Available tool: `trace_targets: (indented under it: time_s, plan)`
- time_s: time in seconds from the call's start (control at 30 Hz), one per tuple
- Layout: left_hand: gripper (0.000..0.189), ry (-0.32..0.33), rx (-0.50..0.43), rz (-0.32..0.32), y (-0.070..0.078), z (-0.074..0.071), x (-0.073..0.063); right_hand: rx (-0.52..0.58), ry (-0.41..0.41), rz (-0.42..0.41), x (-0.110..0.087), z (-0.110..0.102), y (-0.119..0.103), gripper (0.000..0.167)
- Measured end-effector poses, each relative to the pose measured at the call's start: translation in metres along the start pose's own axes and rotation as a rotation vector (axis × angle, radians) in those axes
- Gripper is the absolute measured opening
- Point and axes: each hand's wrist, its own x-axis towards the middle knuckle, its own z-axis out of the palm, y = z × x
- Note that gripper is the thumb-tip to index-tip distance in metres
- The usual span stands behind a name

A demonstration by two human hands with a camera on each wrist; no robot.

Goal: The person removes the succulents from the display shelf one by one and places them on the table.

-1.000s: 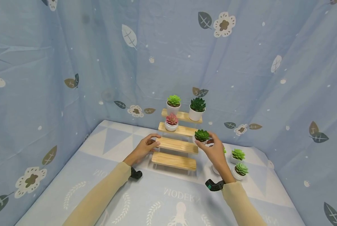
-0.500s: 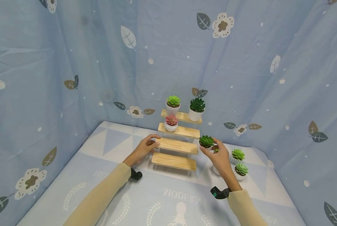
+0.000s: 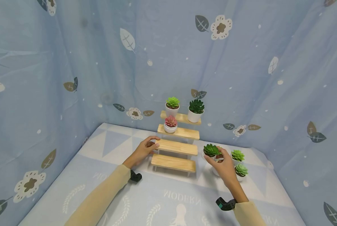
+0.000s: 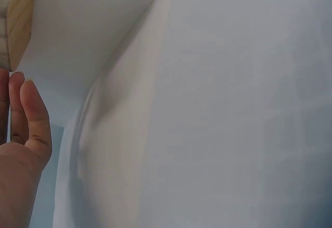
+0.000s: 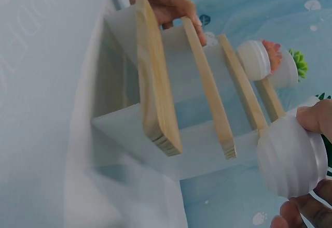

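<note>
My right hand point(image 3: 224, 164) pinches a potted succulent point(image 3: 211, 150) with dark green leaves, held to the right of a stepped wooden stand point(image 3: 176, 146). In the right wrist view its white ribbed pot point(image 5: 290, 158) is between thumb and fingers. My left hand point(image 3: 143, 150) grips the left end of the stand's second board from the front, thumb in front and fingers behind. The left wrist view has those fingers point(image 4: 33, 106) at the wooden end point(image 4: 21, 26). On the top board are a light green succulent point(image 3: 172, 105) and a dark green one point(image 3: 195, 111); a pink succulent point(image 3: 171, 124) sits one board lower.
Right of my right hand, two light green potted succulents point(image 3: 237, 156) stand on the patterned tablecloth point(image 3: 168, 191). Another white pot point(image 3: 215, 171) is mostly hidden behind that hand. A blue patterned curtain point(image 3: 157, 62) surrounds the table at the back and sides.
My right hand has carried the dark green succulent from the stand's right edge rightward and lower, toward the pots on the table. The left hand has stayed at the stand.
</note>
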Motion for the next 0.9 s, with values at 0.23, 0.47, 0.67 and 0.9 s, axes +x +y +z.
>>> trace_targets:
  time_s: [0.23,0.47,0.67,0.9]
  plan:
    - [0.043,-0.009,-0.016,0.001,-0.003,-0.001,-0.001,-0.023,-0.003,0.075,-0.012,-0.007,0.011,0.096]
    - [0.043,-0.007,-0.024,0.018,-0.002,0.000,0.000,-0.046,0.013,0.100,-0.020,-0.013,0.021,0.095]
    - [0.046,-0.002,-0.020,0.026,-0.003,-0.001,0.001,-0.037,0.022,0.105,-0.027,-0.017,0.032,0.088]
    - [0.043,0.005,-0.019,0.014,-0.003,0.000,0.000,-0.055,0.010,0.161,-0.036,-0.022,0.045,0.088]
